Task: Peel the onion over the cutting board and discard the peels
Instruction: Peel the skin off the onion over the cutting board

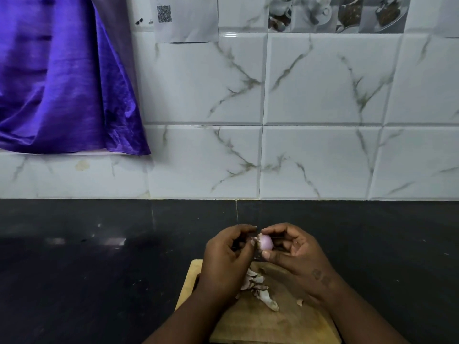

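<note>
A small pink onion (265, 242) is held above the far end of a wooden cutting board (270, 324). My right hand (296, 254) grips the onion between thumb and fingers. My left hand (227, 254) pinches a bit of skin at the onion's left end; whether it also holds something else is hidden by its fingers. A heap of pale, dry peels (258, 286) lies on the board below my hands, and one small scrap (300, 302) lies apart to the right.
The board rests on a black stone counter (99, 269) that runs to a white marbled tile wall (298, 120). A purple cloth (62, 83) hangs at the upper left. A paper with a printed code (186, 18) is stuck on the wall.
</note>
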Available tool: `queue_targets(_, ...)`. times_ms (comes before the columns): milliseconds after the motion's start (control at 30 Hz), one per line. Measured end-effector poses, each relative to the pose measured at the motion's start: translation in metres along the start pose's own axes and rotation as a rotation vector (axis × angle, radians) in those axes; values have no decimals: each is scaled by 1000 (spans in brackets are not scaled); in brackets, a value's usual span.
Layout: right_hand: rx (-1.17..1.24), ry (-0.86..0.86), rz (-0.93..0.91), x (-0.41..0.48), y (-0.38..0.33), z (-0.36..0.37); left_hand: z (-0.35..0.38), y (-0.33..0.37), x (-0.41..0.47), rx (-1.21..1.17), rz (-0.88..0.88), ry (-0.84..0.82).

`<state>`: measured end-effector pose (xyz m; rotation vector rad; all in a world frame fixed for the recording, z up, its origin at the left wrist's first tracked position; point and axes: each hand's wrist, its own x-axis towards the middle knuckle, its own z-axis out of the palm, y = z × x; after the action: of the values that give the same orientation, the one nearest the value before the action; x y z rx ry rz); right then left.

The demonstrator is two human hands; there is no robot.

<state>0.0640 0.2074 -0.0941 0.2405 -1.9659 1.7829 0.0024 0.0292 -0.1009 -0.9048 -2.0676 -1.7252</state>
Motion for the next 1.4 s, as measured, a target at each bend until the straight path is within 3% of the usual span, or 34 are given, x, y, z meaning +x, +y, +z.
queue_targets(233, -104, -15, 18, 0, -2, -1, -6, -2, 1, 448, 298, -23)
queue_targets(433, -92, -22, 0, -1, -2, 2, -2, -1, 1, 565, 440, 13)
queue_targets(567, -65, -28, 1, -2, 1, 3, 0, 0, 0, 462, 277, 49)
queue_targets(700, -31, -47, 12, -1, 0, 2, 0, 0, 1, 37, -50, 38)
queue_targets(867, -23, -31, 29, 0, -2, 1, 1, -3, 3, -142, -180, 6)
queue_targets(967, -48, -5, 37, 0, -3, 1, 1, -3, 1, -104, -166, -31)
queue_targets(1100, -105, -13, 54, -1, -8, -1, -3, 0, 0, 83, -18, -35)
queue_targets(1400, -186, 1, 22, -2, -5, 0, -5, -2, 3, 199, 77, -60)
